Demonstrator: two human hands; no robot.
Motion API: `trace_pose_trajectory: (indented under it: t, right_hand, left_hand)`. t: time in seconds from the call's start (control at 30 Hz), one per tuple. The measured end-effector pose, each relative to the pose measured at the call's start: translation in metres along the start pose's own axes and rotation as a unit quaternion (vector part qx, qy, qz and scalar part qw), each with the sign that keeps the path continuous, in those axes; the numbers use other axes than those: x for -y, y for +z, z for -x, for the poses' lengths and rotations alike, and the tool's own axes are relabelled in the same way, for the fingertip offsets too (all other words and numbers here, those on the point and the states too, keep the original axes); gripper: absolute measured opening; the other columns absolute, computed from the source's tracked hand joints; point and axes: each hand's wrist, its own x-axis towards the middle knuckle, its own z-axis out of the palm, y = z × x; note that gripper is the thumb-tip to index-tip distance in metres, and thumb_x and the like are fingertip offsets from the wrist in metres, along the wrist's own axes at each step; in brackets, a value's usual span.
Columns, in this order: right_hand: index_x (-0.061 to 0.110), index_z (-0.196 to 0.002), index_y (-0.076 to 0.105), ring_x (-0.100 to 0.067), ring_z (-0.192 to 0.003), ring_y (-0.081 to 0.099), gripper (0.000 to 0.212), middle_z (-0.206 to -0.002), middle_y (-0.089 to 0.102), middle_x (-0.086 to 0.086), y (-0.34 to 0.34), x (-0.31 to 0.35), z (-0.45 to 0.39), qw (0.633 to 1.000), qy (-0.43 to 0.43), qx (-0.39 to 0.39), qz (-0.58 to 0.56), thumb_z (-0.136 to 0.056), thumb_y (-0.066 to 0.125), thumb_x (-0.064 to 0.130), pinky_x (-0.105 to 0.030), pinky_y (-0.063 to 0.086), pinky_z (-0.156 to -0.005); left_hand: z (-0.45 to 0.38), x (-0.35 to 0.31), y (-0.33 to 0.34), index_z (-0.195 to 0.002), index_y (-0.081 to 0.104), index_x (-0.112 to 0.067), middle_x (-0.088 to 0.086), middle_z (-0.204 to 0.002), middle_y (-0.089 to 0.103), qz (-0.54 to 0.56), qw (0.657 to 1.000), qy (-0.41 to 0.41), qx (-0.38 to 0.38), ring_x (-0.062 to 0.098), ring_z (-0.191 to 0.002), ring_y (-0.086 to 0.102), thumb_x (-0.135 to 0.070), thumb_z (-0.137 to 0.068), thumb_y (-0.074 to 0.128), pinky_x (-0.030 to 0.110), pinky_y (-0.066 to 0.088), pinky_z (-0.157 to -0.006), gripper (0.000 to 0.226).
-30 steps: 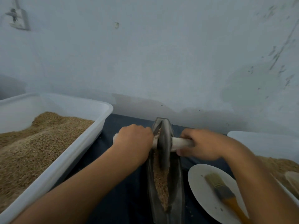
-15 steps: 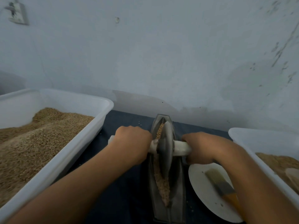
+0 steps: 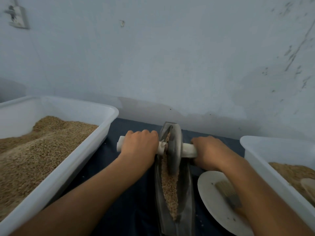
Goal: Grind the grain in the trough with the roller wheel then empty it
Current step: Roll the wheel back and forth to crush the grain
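Observation:
A dark metal boat-shaped trough (image 3: 185,198) lies lengthwise on the dark cloth, with a strip of brown grain (image 3: 169,189) along its groove. A grey metal roller wheel (image 3: 173,149) stands upright in the far half of the trough on a white axle handle (image 3: 188,149). My left hand (image 3: 139,147) is wrapped around the left end of the handle. On the right end sits my right hand (image 3: 208,150), fingers curled over it.
A large white tub (image 3: 95,143) of brown grain stands on the left. A second white tub (image 3: 259,159) with grain is at the right edge. A white plate (image 3: 209,198) with a brush (image 3: 227,193) lies right of the trough, under my right forearm. The wall rises just behind.
The wheel rolled a little toward me along the trough at half a second ago, then back toward the far end now. Both hands stayed on the handle.

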Motion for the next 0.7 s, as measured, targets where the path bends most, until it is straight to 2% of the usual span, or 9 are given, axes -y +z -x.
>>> trace_pose_trajectory:
  t: [0.1, 0.2, 0.27, 0.37, 0.47, 0.57, 0.63, 0.7]
  right_hand:
    - [0.025, -0.102, 0.068, -0.014, -0.074, 0.066, 0.034, -0.088, 0.070, 0.002, -0.016, 0.006, 0.015, 0.993, -0.007, 0.114, 0.024, -0.074, 0.078, 0.039, -0.025, 0.043, -0.053]
    - [0.023, -0.096, 0.073, -0.008, -0.059, 0.066, 0.027, -0.078, 0.074, 0.003, -0.024, 0.011, 0.028, 0.978, -0.018, 0.207, 0.034, -0.076, 0.079, 0.040, -0.019, 0.045, -0.047]
    - [0.023, -0.095, 0.074, -0.005, -0.055, 0.063, 0.025, -0.078, 0.075, 0.003, -0.026, 0.013, 0.032, 0.974, -0.030, 0.221, 0.044, -0.077, 0.078, 0.038, -0.017, 0.044, -0.046]
    - [0.023, -0.101, 0.073, -0.009, -0.066, 0.068, 0.027, -0.085, 0.075, 0.002, -0.025, 0.013, 0.031, 0.974, -0.038, 0.219, 0.043, -0.078, 0.077, 0.037, -0.019, 0.045, -0.049]
    - [0.025, -0.108, 0.069, -0.015, -0.080, 0.068, 0.032, -0.094, 0.071, 0.003, -0.019, 0.013, 0.023, 0.982, -0.033, 0.183, 0.040, -0.078, 0.076, 0.035, -0.024, 0.049, -0.059]
    - [0.025, -0.104, 0.064, -0.016, -0.074, 0.060, 0.028, -0.091, 0.065, 0.002, -0.010, 0.011, 0.012, 0.992, -0.022, 0.116, 0.040, -0.078, 0.073, 0.031, -0.026, 0.039, -0.051]
    - [0.026, -0.098, 0.056, -0.017, -0.069, 0.054, 0.025, -0.090, 0.062, 0.001, -0.002, 0.011, 0.004, 1.000, -0.003, 0.022, 0.020, -0.078, 0.070, 0.028, -0.027, 0.033, -0.050]
    - [0.026, -0.097, 0.048, -0.022, -0.072, 0.053, 0.026, -0.091, 0.062, 0.000, 0.007, 0.011, -0.002, 0.995, 0.014, -0.092, 0.027, -0.081, 0.068, 0.027, -0.030, 0.029, -0.053]
  left_hand:
    - [0.009, 0.000, -0.010, -0.088, 0.051, -0.020, -0.002, -0.086, 0.057, 0.005, 0.996, 0.015, 0.087, 0.016, -0.070, 0.047, -0.022, -0.079, 0.069, 0.034, 0.039, -0.067, 0.020]
    - [0.017, -0.005, -0.022, -0.065, 0.042, -0.019, -0.002, -0.066, 0.046, 0.001, 0.982, 0.048, 0.182, 0.013, -0.056, 0.043, -0.015, -0.071, 0.072, 0.034, 0.043, -0.062, 0.031]
    - [0.019, -0.009, -0.027, -0.061, 0.038, -0.021, -0.001, -0.064, 0.044, -0.008, 0.974, 0.057, 0.218, 0.014, -0.053, 0.041, -0.013, -0.066, 0.074, 0.035, 0.043, -0.061, 0.037]
    - [0.019, -0.011, -0.028, -0.064, 0.035, -0.020, -0.002, -0.065, 0.043, -0.010, 0.974, 0.057, 0.220, 0.014, -0.052, 0.040, -0.015, -0.067, 0.076, 0.035, 0.042, -0.061, 0.041]
    - [0.016, -0.009, -0.020, -0.068, 0.040, -0.016, -0.002, -0.066, 0.043, 0.006, 0.985, 0.045, 0.167, 0.013, -0.054, 0.041, -0.014, -0.074, 0.071, 0.034, 0.041, -0.061, 0.032]
    - [0.008, -0.005, -0.010, -0.086, 0.051, -0.018, -0.003, -0.074, 0.045, 0.023, 0.995, 0.029, 0.092, 0.017, -0.067, 0.047, -0.017, -0.081, 0.067, 0.034, 0.040, -0.064, 0.017]
    - [0.001, -0.002, -0.001, -0.096, 0.050, -0.020, -0.001, -0.089, 0.055, 0.019, 0.999, 0.021, 0.034, 0.021, -0.079, 0.056, -0.018, -0.082, 0.066, 0.034, 0.037, -0.068, 0.021]
    - [-0.005, -0.001, 0.010, -0.094, 0.038, -0.023, -0.001, -0.098, 0.057, 0.000, 0.999, 0.020, -0.035, 0.022, -0.086, 0.059, -0.017, -0.083, 0.063, 0.033, 0.033, -0.069, 0.028]
